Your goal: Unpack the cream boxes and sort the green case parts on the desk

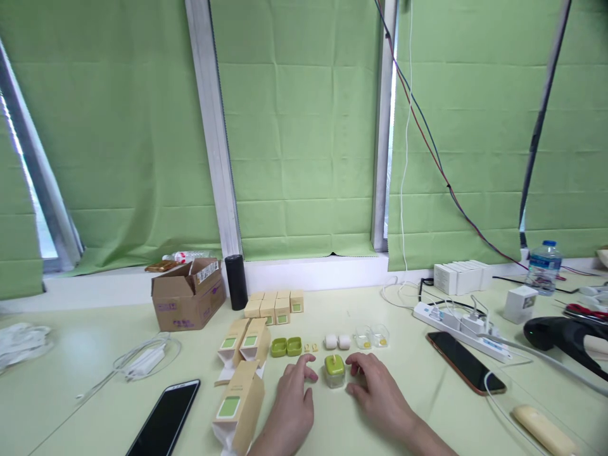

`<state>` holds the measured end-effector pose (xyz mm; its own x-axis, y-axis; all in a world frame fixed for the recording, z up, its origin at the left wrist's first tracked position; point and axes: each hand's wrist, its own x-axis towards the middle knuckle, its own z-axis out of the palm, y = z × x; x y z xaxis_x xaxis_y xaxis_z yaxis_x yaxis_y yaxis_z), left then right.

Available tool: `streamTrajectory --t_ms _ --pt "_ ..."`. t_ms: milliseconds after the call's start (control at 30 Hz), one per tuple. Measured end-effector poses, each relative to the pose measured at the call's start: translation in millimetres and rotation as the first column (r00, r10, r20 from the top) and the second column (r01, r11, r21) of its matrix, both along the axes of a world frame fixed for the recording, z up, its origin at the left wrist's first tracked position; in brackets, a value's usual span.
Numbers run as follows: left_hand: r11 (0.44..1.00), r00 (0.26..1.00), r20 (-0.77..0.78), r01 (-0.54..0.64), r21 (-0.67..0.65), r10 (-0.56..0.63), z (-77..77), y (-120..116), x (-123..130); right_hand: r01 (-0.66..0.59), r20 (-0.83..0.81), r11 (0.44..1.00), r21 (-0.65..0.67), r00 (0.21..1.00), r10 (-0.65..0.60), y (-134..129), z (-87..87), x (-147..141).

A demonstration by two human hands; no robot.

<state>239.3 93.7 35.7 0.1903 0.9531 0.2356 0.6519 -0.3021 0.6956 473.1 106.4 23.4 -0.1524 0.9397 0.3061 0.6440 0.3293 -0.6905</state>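
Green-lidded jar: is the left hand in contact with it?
Apart. The head view shows a strip of table between the left hand and the near side of the green-lidded jar.

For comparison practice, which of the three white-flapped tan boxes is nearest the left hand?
The front box; the rear-left box and rear-right box sit farther off.

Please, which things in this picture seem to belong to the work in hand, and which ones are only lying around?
Probably part of the work:
green-lidded jar, between the left hand and right hand
green square parts
white pieces
clear containers
tan cartons

Probably just lying around:
white-edged phone
orange-edged phone
power strip
water bottle
black cylinder
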Motion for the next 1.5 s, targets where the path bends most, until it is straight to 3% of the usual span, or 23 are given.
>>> streamTrajectory --t_ms 333,533,767,967,1167,1300,1400,1500 --pt "0.996 0.995 -0.057 0.084 -0.008 -0.085 -8.0 -2 11 -0.082 -0.010 0.996 0.043 0.997 0.083 -6 9.9 -10" --pt "0.999 0.997 -0.063 -0.035 0.034 0.037 2.6 -2 9 0.016 0.007 0.999 0.043 1.000 -0.016 -3 5.3 -4" --pt "0.999 0.990 -0.135 -0.035 0.013 0.037 2.9 -5 9 -0.109 -0.104 0.993 -0.039 0.989 0.104 -5 1.2 -8" --pt "1.000 1.000 -0.022 -0.010 0.000 0.010 4.2 -5 11 -0.114 -0.118 0.990 -0.087 0.988 0.103 -5 8.6 -21" --pt "0.989 0.990 0.138 0.004 0.147 -0.024 18.6 -2 11 -0.168 -0.216 0.979 -0.114 0.966 0.141 -7 9.1 -31" --pt "0.985 0.966 0.255 0.005 0.173 -0.049 28.4 -1 8 -0.304 -0.450 0.947 -0.103 0.863 0.228 -5 16.6 -43" --pt "0.979 0.923 0.385 -0.050 0.198 -0.031 34.0 2 1 -0.373 -0.684 0.926 -0.059 0.691 0.234 -1 21.1 -53" --pt "0.979 0.882 0.469 -0.058 0.194 -0.041 39.3 6 -6 -0.404 -0.805 0.914 -0.028 0.551 0.219 1 19.9 -63"
